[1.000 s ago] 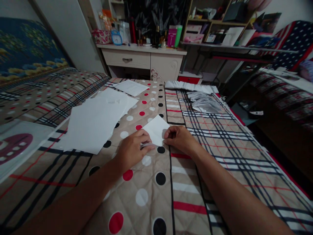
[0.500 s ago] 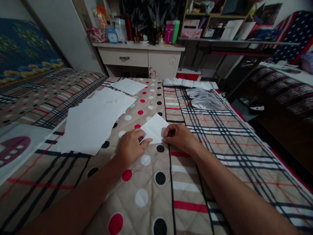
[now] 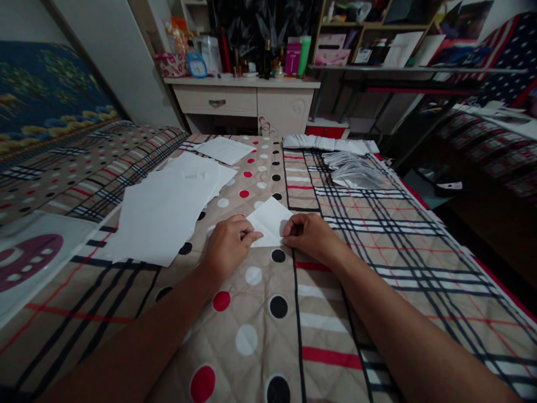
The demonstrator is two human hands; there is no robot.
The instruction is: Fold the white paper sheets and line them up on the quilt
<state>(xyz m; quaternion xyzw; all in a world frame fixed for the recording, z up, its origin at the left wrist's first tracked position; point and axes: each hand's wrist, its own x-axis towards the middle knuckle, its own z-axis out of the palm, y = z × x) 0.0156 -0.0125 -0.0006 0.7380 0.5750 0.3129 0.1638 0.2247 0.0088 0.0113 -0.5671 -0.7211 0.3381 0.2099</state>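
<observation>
A small folded sheet of white paper (image 3: 271, 219) lies on the quilt between my two hands, its far corner pointing away from me. My left hand (image 3: 230, 242) closes on its left side, thumb stretched along the near fold. On the opposite side my right hand (image 3: 308, 235) pinches the near right corner between thumb and fingers. To the left spreads a pile of white paper sheets (image 3: 161, 210). Farther off lies a smaller stack of white paper (image 3: 226, 149). At the far right rest a fanned bunch of folded papers (image 3: 354, 170) and a long row of folded papers (image 3: 329, 143).
Dotted and plaid quilt (image 3: 235, 358) covers the bed. A plastic bag with a purple print (image 3: 33, 260) sits at the left edge. Beyond the bed stand a white dresser (image 3: 213, 103) with bottles and a blue clock (image 3: 197, 64), and a desk (image 3: 419, 69) with shelves.
The view has shifted slightly, so everything sits a little farther right. Both hands stay on the folded paper; the left thumb and fingers have moved only a little along its near edge.
</observation>
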